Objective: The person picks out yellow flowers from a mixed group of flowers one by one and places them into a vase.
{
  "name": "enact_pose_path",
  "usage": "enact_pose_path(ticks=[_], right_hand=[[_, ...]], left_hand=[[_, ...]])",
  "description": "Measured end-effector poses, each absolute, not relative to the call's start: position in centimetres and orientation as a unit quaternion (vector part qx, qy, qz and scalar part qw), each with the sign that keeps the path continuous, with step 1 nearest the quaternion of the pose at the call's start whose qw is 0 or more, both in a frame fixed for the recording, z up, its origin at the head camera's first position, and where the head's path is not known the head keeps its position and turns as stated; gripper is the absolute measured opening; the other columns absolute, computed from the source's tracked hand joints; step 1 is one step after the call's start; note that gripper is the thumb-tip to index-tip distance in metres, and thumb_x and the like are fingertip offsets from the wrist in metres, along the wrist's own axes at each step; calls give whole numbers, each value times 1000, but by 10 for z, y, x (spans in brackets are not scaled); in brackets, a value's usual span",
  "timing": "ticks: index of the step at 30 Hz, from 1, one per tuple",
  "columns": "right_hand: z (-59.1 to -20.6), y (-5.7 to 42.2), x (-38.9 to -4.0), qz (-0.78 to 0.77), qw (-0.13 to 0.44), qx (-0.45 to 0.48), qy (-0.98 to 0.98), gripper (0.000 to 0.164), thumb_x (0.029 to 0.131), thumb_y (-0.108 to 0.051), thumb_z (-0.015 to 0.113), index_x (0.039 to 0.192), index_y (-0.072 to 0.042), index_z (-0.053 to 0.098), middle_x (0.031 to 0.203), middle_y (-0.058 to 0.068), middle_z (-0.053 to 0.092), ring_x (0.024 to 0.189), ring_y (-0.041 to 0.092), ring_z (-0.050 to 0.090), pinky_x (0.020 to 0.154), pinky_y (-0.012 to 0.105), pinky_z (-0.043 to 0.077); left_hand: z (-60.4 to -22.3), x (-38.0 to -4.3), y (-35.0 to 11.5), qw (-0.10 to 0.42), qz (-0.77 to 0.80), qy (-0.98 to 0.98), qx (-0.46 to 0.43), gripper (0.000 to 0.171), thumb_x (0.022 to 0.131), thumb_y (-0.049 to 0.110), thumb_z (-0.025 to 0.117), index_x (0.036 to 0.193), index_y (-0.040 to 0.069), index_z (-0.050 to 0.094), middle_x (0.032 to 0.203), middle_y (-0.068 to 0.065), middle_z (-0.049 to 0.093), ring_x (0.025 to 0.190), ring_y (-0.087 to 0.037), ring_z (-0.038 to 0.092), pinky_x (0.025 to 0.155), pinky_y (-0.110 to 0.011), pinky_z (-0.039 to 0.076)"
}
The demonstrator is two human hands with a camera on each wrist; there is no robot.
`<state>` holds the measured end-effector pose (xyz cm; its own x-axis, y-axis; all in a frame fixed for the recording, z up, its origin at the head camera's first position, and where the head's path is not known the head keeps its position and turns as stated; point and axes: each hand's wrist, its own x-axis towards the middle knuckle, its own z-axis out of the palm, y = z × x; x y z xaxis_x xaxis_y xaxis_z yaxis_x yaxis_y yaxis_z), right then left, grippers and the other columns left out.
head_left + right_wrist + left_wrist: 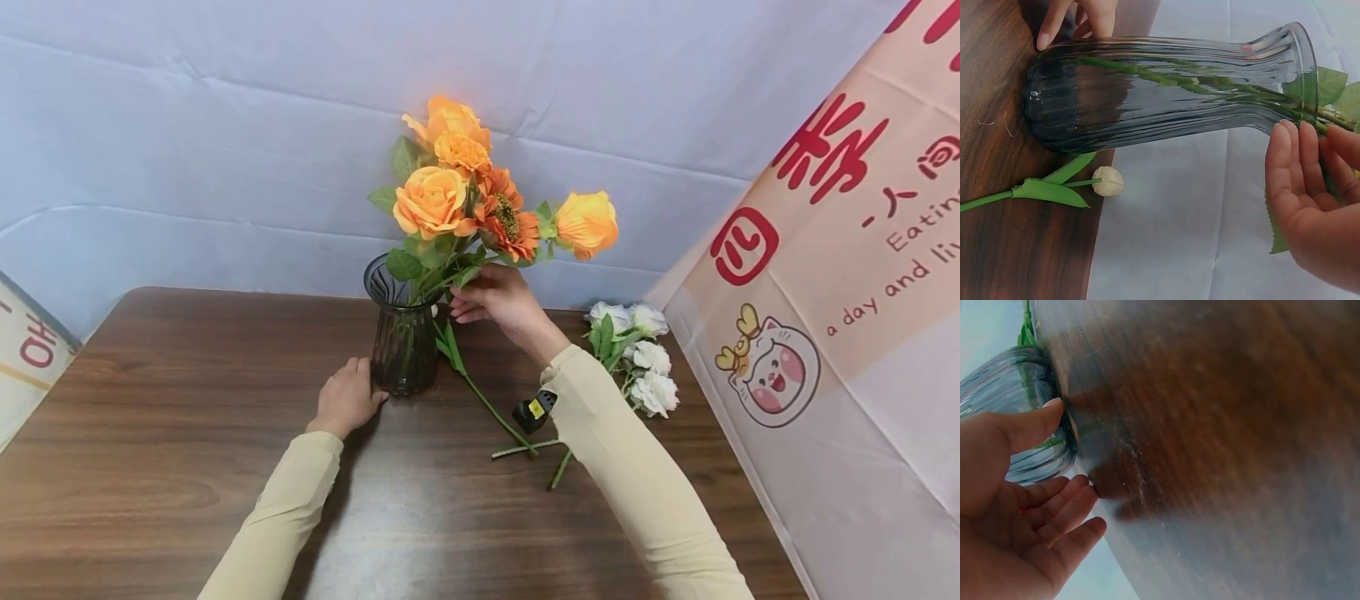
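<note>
A dark ribbed glass vase stands upright, holding artificial orange flowers, among them roses and an orange sunflower. My left hand rests beside the vase's base, thumb touching the glass and fingers loosely bent alongside it. At the vase's rim, my right hand pinches a green flower stem between thumb and fingertips. Leaves and blooms hide which flower that stem carries. One orange rose leans out to the right, above the right hand.
A white tulip with green leaves lies on the brown table, right of the vase. Bunched white flowers lie near the table's right edge, partly behind my right sleeve. Pale cloth walls rise behind, with a printed banner at right.
</note>
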<state>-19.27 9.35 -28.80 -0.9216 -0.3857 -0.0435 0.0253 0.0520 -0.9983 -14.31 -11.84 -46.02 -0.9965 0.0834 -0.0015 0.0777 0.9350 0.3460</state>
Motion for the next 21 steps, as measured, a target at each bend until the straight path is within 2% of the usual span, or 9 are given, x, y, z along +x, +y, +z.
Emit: enact_pose_path(ticks=[6, 12, 21], right_hand=[[-288, 96, -194, -677, 152, -130, 709, 11, 88, 7, 53, 98, 9, 54, 73, 13, 61, 63, 20, 62, 74, 48, 50], [-287, 100, -194, -681, 144, -136, 705, 9, 89, 7, 51, 97, 8, 54, 76, 13, 60, 65, 20, 62, 70, 42, 53], [-288, 108, -192, -692, 138, -149, 693, 6, 88, 6, 52, 94, 7, 55, 78, 18, 60, 66, 24, 63, 71, 45, 52]], left_hand=[[-459, -144, -118, 15, 178, 983, 40, 62, 84, 31, 66, 122, -11, 43, 113, -24, 50, 98, -38, 54, 81, -49, 45], [-458, -146, -118, 19, 191, 981, 40, 61, 84, 32, 66, 122, -11, 44, 114, -24, 51, 96, -39, 55, 79, -49, 46], [-455, -146, -118, 37, 198, 979, 36, 64, 85, 32, 64, 127, -10, 41, 119, -25, 49, 98, -41, 54, 81, -50, 44]])
